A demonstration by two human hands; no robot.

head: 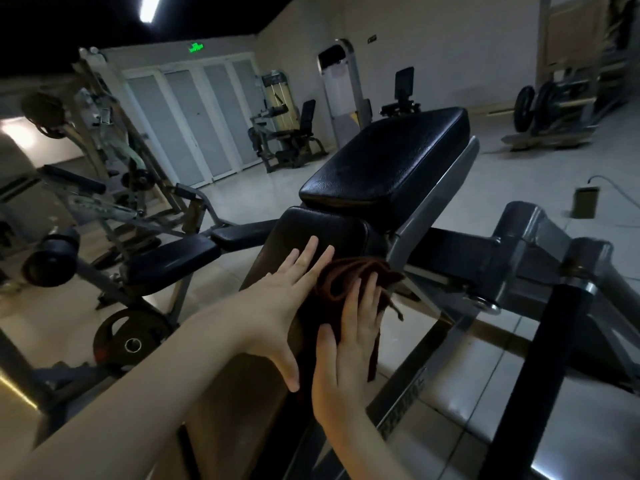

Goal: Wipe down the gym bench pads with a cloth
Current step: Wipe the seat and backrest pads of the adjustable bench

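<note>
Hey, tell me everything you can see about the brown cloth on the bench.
The cloth is dark brown, soft-looking fabric, crumpled into folds. It lies on the right side of the near black pad, with a strip hanging down past the pad's edge. The right hand presses flat on it, fingers straight. The left hand rests flat on the pad just beside it; whether they touch is unclear.

There is one wide-angle view, worn on the head. It looks forward and down along both forearms, close above the left grip (pixel 277 296) and right grip (pixel 349 334) on the pad (pixel 322 226). Beyond the grips, the gym floor (pixel 266 188) recedes, tilted.
</note>
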